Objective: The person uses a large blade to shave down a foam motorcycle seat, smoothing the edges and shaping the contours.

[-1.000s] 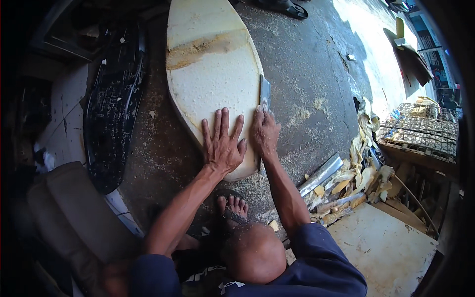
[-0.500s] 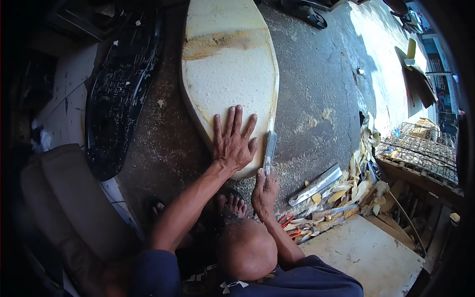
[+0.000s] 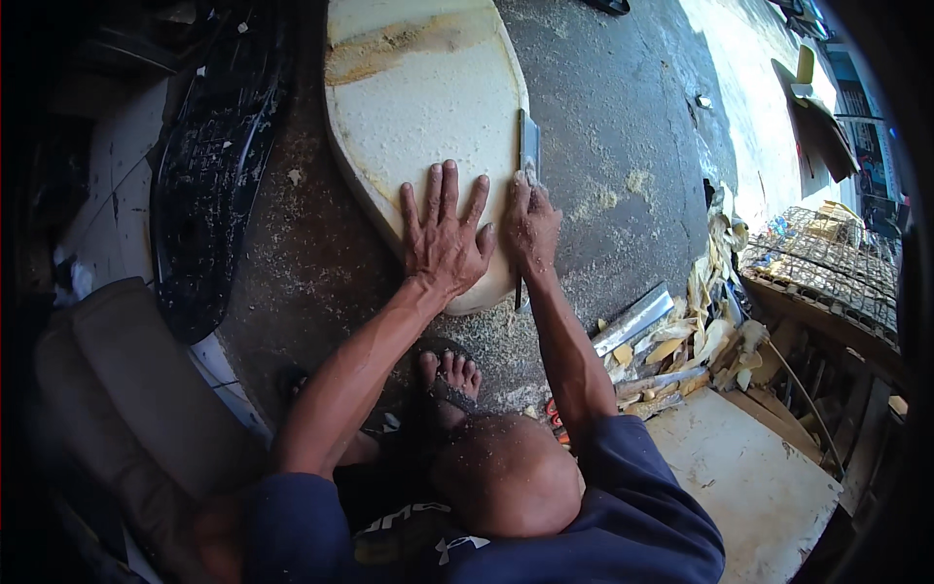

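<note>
A pale cream motorcycle seat foam, with a brown-stained band across it, lies on the floor in front of me. My left hand rests flat on its near part, fingers spread and pressing the surface. Along the foam's right edge, my right hand is closed around a long, narrow metal-coloured tool. This tool lies lengthwise against the foam's side; its far end sticks out beyond my fingers, and a dark near end shows by my wrist. Its exact kind is unclear.
To the left lies a black seat base, beside a brown padded cushion. Foam crumbs dot the dark floor. At right are a metal strip, foam offcuts, a flat board and a wire rack.
My right hand and the tool have slid forward along the foam's right edge, away from me. The left hand stays flat on the foam. The whole view has shifted slightly.
</note>
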`<state>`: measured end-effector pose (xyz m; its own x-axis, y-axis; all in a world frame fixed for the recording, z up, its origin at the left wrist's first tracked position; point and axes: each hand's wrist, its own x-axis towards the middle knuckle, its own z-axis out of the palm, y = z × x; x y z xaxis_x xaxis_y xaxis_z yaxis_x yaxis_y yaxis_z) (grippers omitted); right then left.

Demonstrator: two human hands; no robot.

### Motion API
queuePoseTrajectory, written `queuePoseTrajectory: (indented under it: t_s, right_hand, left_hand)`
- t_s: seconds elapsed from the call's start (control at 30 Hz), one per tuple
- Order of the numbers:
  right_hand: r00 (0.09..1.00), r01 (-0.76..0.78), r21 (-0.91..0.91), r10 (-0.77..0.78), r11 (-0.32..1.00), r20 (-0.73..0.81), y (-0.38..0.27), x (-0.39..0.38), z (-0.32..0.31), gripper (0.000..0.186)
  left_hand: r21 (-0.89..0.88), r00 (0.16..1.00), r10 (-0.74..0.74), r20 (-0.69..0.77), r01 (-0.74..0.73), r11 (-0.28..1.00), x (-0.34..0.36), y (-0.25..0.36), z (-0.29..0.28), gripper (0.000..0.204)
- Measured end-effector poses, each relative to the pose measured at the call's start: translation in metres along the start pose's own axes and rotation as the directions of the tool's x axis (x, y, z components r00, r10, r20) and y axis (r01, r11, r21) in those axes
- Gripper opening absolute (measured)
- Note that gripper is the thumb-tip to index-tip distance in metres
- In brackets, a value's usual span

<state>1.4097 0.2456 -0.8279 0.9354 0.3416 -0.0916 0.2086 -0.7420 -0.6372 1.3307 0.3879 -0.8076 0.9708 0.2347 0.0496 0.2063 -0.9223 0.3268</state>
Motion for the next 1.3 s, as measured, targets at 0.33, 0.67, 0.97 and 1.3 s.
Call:
queuePoseTrajectory:
  t_s: [0.33,0.67,0.97,1.3]
  right_hand:
    - [1.000,-0.017,-0.051,0.018,0.999,0.023,0.002,-0.008,-0.011,0.032]
    - [0.996,-0.094,0.103,0.094,0.990,0.005,-0.013,-0.003,-0.006,0.031]
    - [0.995,-0.068,0.080,0.073,0.994,-0.064,0.006,0.013,-0.009,0.035]
    - [0.975,-0.078,0.196,0.116,0.977,-0.189,-0.038,0.059,0.000,0.045]
  left_hand:
    - [-0.004,1.000,0.008,0.013,-0.008,1.000,0.001,0.006,0.004,0.071]
    - [0.015,1.000,-0.004,-0.004,0.005,1.000,0.004,0.000,-0.003,0.071]
    - [-0.032,1.000,0.012,-0.026,-0.013,0.999,0.006,0.013,0.002,0.071]
    - [-0.009,1.000,-0.013,0.004,0.013,1.000,-0.001,-0.003,-0.004,0.073]
